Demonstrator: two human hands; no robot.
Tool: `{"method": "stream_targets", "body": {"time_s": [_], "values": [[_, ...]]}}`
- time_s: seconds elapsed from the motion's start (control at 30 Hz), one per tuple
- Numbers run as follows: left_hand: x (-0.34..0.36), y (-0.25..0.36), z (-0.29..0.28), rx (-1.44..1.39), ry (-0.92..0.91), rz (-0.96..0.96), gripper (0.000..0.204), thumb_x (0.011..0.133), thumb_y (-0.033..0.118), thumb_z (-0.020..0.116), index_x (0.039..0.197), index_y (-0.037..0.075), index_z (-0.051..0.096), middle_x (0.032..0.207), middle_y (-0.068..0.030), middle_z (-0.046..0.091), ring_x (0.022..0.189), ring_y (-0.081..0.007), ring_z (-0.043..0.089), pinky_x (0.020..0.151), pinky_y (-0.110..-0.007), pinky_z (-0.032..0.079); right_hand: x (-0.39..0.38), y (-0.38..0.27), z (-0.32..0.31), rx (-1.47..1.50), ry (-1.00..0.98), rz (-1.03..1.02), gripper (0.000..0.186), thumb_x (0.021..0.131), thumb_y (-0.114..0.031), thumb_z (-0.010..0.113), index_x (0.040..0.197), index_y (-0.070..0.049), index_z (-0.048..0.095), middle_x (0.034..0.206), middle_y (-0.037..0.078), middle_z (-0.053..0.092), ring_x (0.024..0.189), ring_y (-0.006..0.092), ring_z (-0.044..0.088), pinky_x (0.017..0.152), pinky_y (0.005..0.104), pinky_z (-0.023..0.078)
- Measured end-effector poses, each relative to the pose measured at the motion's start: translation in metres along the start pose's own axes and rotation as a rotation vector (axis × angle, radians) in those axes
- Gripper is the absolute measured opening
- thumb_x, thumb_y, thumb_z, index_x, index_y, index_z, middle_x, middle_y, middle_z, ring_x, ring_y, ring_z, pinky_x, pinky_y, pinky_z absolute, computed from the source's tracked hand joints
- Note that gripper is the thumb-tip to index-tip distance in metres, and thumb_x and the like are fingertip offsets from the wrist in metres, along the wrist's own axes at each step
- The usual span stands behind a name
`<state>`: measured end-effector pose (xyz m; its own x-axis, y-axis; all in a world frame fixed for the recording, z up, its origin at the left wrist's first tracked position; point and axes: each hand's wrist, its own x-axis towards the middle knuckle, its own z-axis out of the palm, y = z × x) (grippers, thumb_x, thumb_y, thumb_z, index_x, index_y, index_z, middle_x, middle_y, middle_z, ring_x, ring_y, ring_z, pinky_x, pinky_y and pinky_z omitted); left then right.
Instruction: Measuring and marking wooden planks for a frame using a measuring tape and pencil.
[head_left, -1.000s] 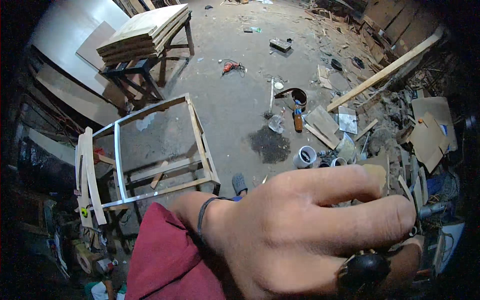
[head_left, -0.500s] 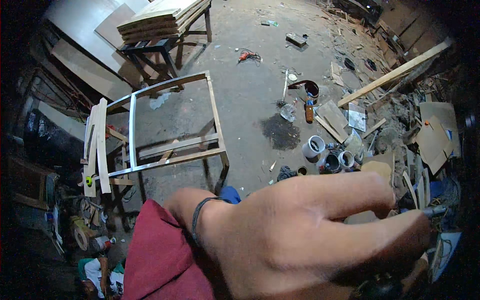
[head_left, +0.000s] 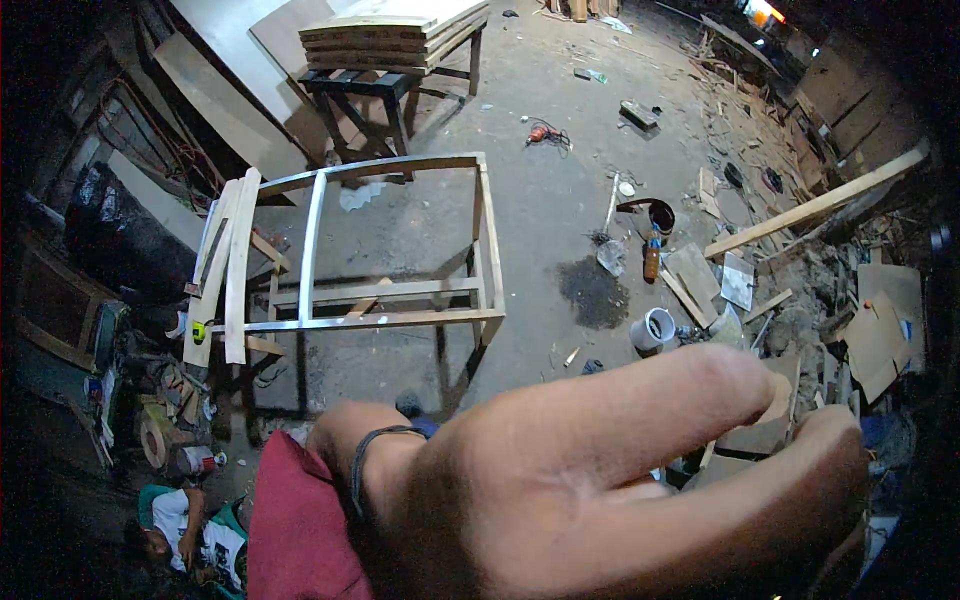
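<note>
A wooden frame (head_left: 410, 319) is seen beyond the left hand (head_left: 540, 475). The fingers (head_left: 690, 395) are bent; any grip cannot be told.

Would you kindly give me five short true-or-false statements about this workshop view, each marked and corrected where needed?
1. A dark wristband circles the wrist behind the left hand. True.
2. The white bucket sits on the frame. False: it is on the floor, to the right of the frame.
3. Stacked boards rest on a dark stand. True.
4. The red tool lies on top of the stacked boards. False: it lies on the floor.
5. Pale wooden strips lie across the frame's right end. False: they lie at its left end.
</note>
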<state>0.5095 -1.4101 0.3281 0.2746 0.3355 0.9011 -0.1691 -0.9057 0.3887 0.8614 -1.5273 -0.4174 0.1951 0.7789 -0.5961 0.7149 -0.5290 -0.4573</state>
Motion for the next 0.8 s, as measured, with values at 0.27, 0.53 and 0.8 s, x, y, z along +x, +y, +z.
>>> {"method": "stream_targets", "body": {"time_s": [0.27,0.53,0.8], "values": [[-0.037,0.012,-0.133,0.117,0.034,0.032,0.011,0.077,0.016,0.072,0.087,0.010,0.071,0.095,-0.0023,0.070,0.090,-0.0234,0.068,0.074,-0.036,0.057,0.034,-0.083,0.067,-0.159,-0.043,-0.196,0.055,0.100,-0.041,0.058,0.136,0.000,0.059,0.116,0.034,0.067,0.098,0.0505,0.067,0.084,0.0558,0.052],[-0.078,0.002,-0.242,0.145,-0.039,0.138,0.012,0.077,0.016,0.072,0.087,0.010,0.070,0.096,-0.0025,0.070,0.090,-0.0235,0.069,0.073,-0.036,0.057,-0.016,-0.130,0.098,-0.083,0.036,-0.032,0.050,0.100,-0.040,0.059,0.132,-0.001,0.061,0.109,0.029,0.069,0.094,0.0458,0.068,0.080,0.0545,0.053],[-0.202,-0.093,-0.246,0.206,-0.180,-0.258,0.025,0.074,0.007,0.066,0.097,0.011,0.074,0.099,-0.0041,0.072,0.095,-0.0256,0.070,0.080,-0.039,0.058,-0.060,-0.128,0.108,-0.062,0.082,0.124,0.044,0.099,-0.038,0.060,0.125,-0.003,0.063,0.099,0.021,0.071,0.088,0.0392,0.069,0.074,0.0526,0.054]]}}
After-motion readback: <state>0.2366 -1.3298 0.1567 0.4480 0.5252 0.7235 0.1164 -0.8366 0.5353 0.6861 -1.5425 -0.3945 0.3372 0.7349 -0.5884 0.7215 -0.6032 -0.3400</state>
